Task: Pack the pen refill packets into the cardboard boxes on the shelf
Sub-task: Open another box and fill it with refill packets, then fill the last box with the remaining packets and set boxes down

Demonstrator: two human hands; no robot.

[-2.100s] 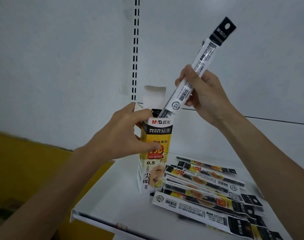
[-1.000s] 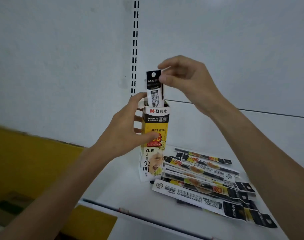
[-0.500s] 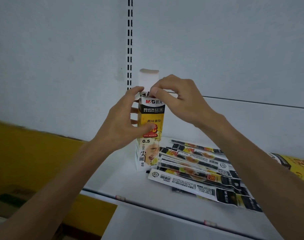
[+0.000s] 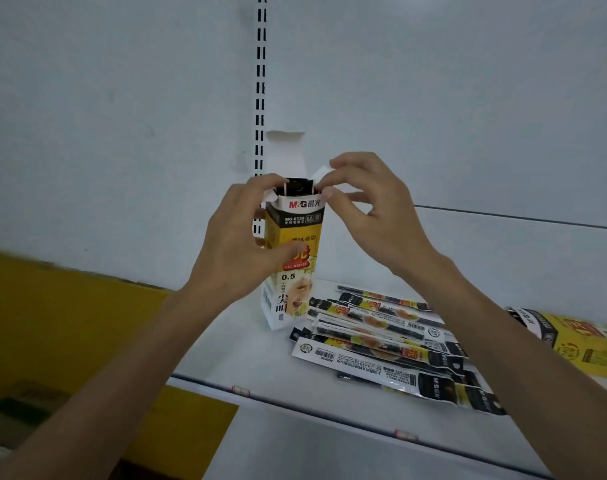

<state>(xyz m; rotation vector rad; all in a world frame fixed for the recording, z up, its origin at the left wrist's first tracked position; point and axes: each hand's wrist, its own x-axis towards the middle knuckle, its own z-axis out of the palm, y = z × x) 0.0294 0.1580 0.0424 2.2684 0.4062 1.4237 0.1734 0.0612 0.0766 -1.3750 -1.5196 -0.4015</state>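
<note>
Nearest the camera, two bare forearms reached up and forward over the smooth white shelf [image 4: 246, 355], whose rounded front lip carried two small pale clips [image 4: 240, 390]. Down to the left lay a flat yellow surface [image 4: 53, 323], matte and blurred.

On the shelf, right of centre, a loose heap of refill packets [image 4: 392, 344] lay fanned and overlapping. They were long, thin, glossy plastic sleeves printed in white, black and yellow, with barcodes on the white ones. Further right a flattened carton [image 4: 579, 337], yellow and black, lay on its side.

Just left of the heap the cardboard box [image 4: 291, 292] stood upright, tall and narrow, yellow-fronted with a white band at the top. The left hand [image 4: 239, 251] was wrapped round its left side, thumb curled across the printed front and forefinger hooked at the rim. Dark packet tops [image 4: 297, 187] showed inside the open mouth, about level with it. The right hand [image 4: 371, 216] pinched the small white side flap [image 4: 321, 176] between thumb and forefinger, its other fingers loosely bent and holding nothing. The plain white lid flap [image 4: 284, 154] stood straight up behind.

Beyond rose a pale, faintly scuffed back panel [image 4: 433, 98] with a slotted upright [image 4: 260, 81] running up it
</note>
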